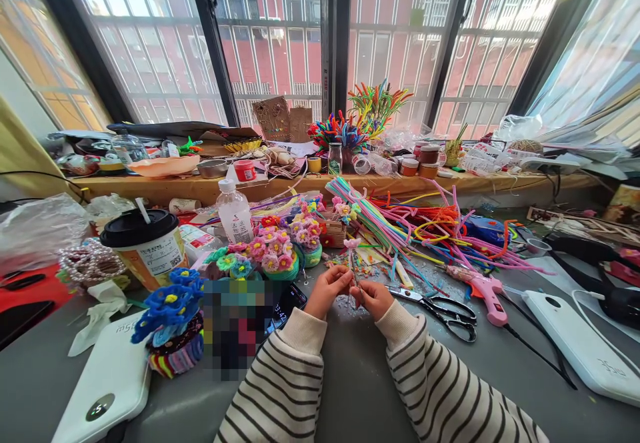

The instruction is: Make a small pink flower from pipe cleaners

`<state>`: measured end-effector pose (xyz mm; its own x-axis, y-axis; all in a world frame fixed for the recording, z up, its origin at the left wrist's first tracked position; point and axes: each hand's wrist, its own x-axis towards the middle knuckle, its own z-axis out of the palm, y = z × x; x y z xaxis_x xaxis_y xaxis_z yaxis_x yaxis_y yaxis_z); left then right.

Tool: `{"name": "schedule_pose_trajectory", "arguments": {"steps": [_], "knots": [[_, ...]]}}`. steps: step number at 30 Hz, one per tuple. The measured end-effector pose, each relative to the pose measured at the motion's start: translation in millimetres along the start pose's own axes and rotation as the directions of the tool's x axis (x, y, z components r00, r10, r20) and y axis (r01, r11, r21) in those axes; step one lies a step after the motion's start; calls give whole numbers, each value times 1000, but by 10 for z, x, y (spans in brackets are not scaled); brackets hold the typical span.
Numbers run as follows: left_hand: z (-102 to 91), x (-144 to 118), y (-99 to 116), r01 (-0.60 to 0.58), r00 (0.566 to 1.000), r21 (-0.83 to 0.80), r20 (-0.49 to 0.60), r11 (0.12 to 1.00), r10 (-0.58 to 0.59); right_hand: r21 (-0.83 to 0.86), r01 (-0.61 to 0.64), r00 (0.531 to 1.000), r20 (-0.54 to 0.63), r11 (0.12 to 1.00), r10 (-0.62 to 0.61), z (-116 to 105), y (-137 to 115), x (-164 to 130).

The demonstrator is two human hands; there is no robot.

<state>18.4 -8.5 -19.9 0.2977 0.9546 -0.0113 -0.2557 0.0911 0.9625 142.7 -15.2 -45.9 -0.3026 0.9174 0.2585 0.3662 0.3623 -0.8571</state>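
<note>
Left hand [329,291] and right hand [375,298] both pinched narrow, holding small pink flower [351,244] upright between them, above grey table [350,390]; its petals seem already shaped; lower part covered by fingers, cannot tell if finished; pink bunch [275,251] and blue flowers [173,303] look complete; many loose fuzzy stems [357,206] remain unshaped; scissors [445,313] unheld, beside right hand.

Strong daylight came through the barred window [336,43], paling its panes. Below the window, the gray tabletop [355,383] bore a soft sheen, and the pink flower [352,244] showed little fine detail. Toward the window's ends, lines leaned and stretched; below-left of its middle, coarse pixels masked a patch [237,330].
</note>
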Motion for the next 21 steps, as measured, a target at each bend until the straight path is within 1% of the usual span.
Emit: {"name": "schedule_pose_trajectory", "arguments": {"steps": [3, 6, 10, 16, 18, 21], "knots": [[1, 5, -2, -2, 1000, -4, 23, 1000, 2, 30, 0, 1000, -2, 1000, 0, 6, -30, -9], [-4, 11, -5, -4, 1000, 18, 23, 1000, 3, 5, -20, 1000, -2, 1000, 20, -3, -39, -9], [-17, 15, -5, -20, 1000, 43, 0, 999, 21, -43, -35, 997, -64, 998, 32, -22, -32, 0], [-14, 13, -6, -32, 999, 33, 25, 999, 31, -17, -33, 999, -31, 999, 33, -18, -55, -8], [-12, 11, -7, -29, 999, 32, 37, 999, 28, -15, -42, 999, -32, 999, 42, -13, -51, -8], [-9, 4, -7, -23, 1000, 36, 22, 999, 22, -45, -60, 997, -61, 997, 57, -13, -41, -2]]}}
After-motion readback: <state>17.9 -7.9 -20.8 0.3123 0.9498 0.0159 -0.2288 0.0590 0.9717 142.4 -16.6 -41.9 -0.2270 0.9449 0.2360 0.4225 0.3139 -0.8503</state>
